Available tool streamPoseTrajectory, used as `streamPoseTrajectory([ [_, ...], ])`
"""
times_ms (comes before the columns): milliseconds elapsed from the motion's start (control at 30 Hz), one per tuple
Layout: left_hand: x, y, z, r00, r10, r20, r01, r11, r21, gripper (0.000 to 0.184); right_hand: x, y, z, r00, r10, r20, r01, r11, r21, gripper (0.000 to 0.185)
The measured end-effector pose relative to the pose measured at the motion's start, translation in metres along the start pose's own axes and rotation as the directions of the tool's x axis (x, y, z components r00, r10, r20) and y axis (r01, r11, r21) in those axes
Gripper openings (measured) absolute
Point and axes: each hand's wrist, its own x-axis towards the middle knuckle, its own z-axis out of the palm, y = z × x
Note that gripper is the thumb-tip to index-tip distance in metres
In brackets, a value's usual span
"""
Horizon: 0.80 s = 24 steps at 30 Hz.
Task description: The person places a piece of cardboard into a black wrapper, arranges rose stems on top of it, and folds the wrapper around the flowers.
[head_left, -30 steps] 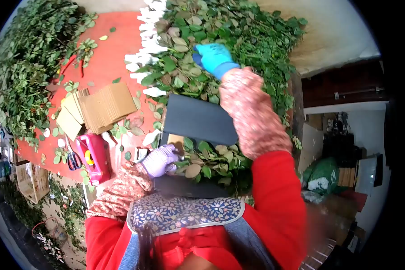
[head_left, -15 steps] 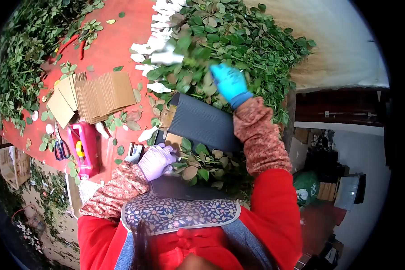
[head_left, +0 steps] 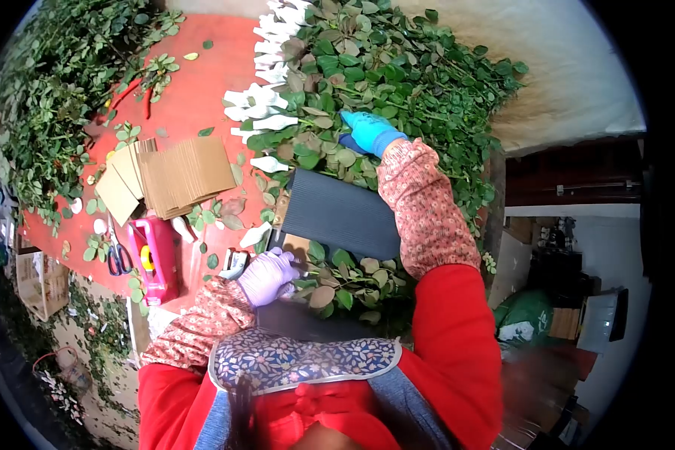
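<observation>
My left hand, in a lilac glove, is closed at the stem end of a leafy bunch in front of my chest. Its fingers hide most of what they grip. Beside it lies a piece of cardboard under the edge of a dark ribbed sheet. My right hand, in a blue glove, rests on the big pile of leafy stems beyond the sheet; its curled fingers are partly among leaves, and what they hold cannot be made out. White-wrapped heads line the pile's left side.
On the red table are stacked cardboard pieces, a pink tape dispenser, scissors, a stapler and red-handled pruners. More foliage covers the left. A crate stands below.
My right hand has swung back and forth over the pile, and a white-wrapped stem shifted there. The ribbed sheet, raised and curled half a second ago, lies flatter. My left hand stays at the bunch.
</observation>
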Motion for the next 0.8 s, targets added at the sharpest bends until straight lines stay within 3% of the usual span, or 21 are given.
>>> streamPoseTrajectory([
  [33, 0.0, -0.001, 0.002, 0.999, 0.003, -0.032, -0.004, 1.0, -0.025, 0.028, 0.005, 0.0, -0.001, 0.996, 0.038, 0.077, -0.031, 0.995, -0.094, 0.054],
  [100, -0.004, -0.007, 0.009, 1.0, -0.006, -0.017, 0.005, 0.997, -0.076, 0.04, 0.004, 0.01, -0.006, 0.996, -0.071, -0.057, 0.063, 0.99, -0.125, 0.025],
  [167, -0.004, -0.006, 0.009, 1.0, -0.028, -0.002, 0.028, 0.996, -0.085, 0.039, -0.005, 0.022, -0.014, 0.992, -0.05, -0.117, 0.033, 0.99, -0.14, 0.022],
  [233, 0.0, 0.001, -0.002, 0.996, -0.065, 0.067, 0.067, 0.998, -0.021, 0.047, -0.026, 0.027, -0.033, 0.949, -0.101, -0.3, 0.046, 0.982, -0.186, 0.019],
  [300, -0.003, -0.002, 0.005, 0.997, -0.049, -0.064, 0.048, 0.998, -0.029, 0.053, -0.036, 0.05, -0.04, 0.839, -0.122, -0.531, 0.055, 0.989, -0.14, 0.017],
  [367, -0.008, -0.01, 0.019, 0.991, -0.122, -0.05, 0.107, 0.966, -0.236, 0.055, -0.056, 0.053, -0.061, 0.833, -0.019, -0.553, -0.037, 0.995, -0.089, 0.017],
  [400, -0.011, -0.016, 0.032, 0.985, -0.16, -0.064, 0.125, 0.921, -0.368, 0.05, -0.059, 0.072, -0.055, 0.726, -0.073, -0.683, 0.011, 0.995, -0.094, 0.027],
  [433, -0.011, -0.016, 0.031, 0.985, -0.145, -0.095, 0.108, 0.941, -0.32, 0.047, -0.065, 0.084, -0.054, 0.663, -0.071, -0.745, 0.002, 0.996, -0.093, 0.035],
  [500, -0.01, -0.016, 0.025, 0.988, -0.054, -0.145, 0.045, 0.997, -0.062, 0.033, -0.076, 0.111, -0.054, 0.482, -0.182, -0.857, 0.041, 0.982, -0.185, 0.031],
  [533, -0.009, -0.018, 0.025, 0.985, -0.076, -0.154, 0.072, 0.997, -0.036, 0.03, -0.09, 0.125, -0.057, 0.415, -0.195, -0.889, -0.047, 0.971, -0.235, 0.027],
  [600, -0.011, -0.012, 0.021, 0.98, -0.161, -0.119, 0.166, 0.985, 0.036, 0.025, -0.136, 0.173, -0.072, 0.545, -0.122, -0.829, -0.422, 0.815, -0.397, 0.026],
  [667, -0.012, -0.006, 0.013, 0.977, -0.195, -0.088, 0.202, 0.976, 0.079, 0.024, -0.192, 0.214, -0.115, 0.616, 0.184, -0.766, -0.458, 0.874, -0.159, 0.031],
  [733, -0.015, -0.014, 0.019, 0.981, -0.163, -0.103, 0.17, 0.984, 0.061, 0.027, -0.242, 0.15, -0.148, 0.64, 0.079, -0.764, -0.159, 0.987, -0.03, 0.034],
  [800, -0.014, -0.006, 0.005, 0.972, -0.234, -0.018, 0.232, 0.97, -0.075, 0.032, -0.257, 0.034, -0.123, 0.679, 0.036, -0.733, -0.06, 0.998, -0.006, 0.036],
])
